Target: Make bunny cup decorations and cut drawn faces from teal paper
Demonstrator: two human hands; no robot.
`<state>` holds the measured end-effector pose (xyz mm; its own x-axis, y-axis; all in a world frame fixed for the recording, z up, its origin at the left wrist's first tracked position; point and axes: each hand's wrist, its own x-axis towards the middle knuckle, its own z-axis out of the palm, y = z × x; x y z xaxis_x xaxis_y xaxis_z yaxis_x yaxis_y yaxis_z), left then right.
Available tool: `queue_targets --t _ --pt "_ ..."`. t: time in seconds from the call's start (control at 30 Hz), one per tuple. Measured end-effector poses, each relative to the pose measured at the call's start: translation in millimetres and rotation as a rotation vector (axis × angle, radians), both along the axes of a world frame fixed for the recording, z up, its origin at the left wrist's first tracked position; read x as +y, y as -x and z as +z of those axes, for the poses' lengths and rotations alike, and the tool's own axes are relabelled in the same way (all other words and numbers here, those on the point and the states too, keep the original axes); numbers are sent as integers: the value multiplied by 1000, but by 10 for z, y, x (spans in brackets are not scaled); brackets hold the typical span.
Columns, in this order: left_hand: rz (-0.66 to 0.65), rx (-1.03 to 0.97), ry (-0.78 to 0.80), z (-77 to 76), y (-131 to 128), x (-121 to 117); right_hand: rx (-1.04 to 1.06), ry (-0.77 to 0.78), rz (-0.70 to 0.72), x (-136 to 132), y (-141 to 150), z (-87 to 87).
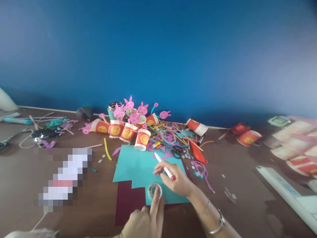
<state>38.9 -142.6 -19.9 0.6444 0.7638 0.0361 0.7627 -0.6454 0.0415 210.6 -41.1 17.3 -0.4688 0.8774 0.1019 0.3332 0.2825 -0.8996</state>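
Note:
A sheet of teal paper (138, 165) with a cut-out corner lies on the table over a dark maroon sheet (130, 201). On its lower part rests a small roll of clear tape (151, 195). My left hand (143, 221) holds the tape roll down with two stretched fingers, the index fingertip at its hole; the other fingers are curled. Above and to the right, my right hand (174, 178) grips a white marker (160, 162) with a red end. The marker slants, its tip pointing up and left, away from the tape roll.
Behind the paper stand several red paper cups (142, 140) with pink paper animal heads (135, 118). Purple scraps, straws and black-handled scissors (176, 152) are piled beside them. A blurred-out white object (65, 178) lies left, a stack of cups (294, 142) right. A blue wall (158, 59) rises behind.

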Motion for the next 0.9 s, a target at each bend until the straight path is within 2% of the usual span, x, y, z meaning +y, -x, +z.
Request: queue_targets --t 0.13,0.23,0.33,0.4,0.47,0.63,0.9 --pt "42 -17 -41 -135 -92 -123 -192 9 168 -95 -15 73" --pt "-6 59 -106 -138 -111 -96 -294 71 231 -128 -58 144" --pt "-105 121 -250 -121 -67 -42 -375 116 293 -148 -81 191" --pt "-110 114 -347 -100 -22 -22 -420 127 322 -156 -77 203" --pt "-98 99 -391 -70 13 -16 -441 122 339 -160 -64 201" --pt "-73 84 -377 -6 34 -23 -452 104 324 -170 -49 164" --pt "-18 122 -380 -39 23 -81 -472 124 324 -179 -54 117"
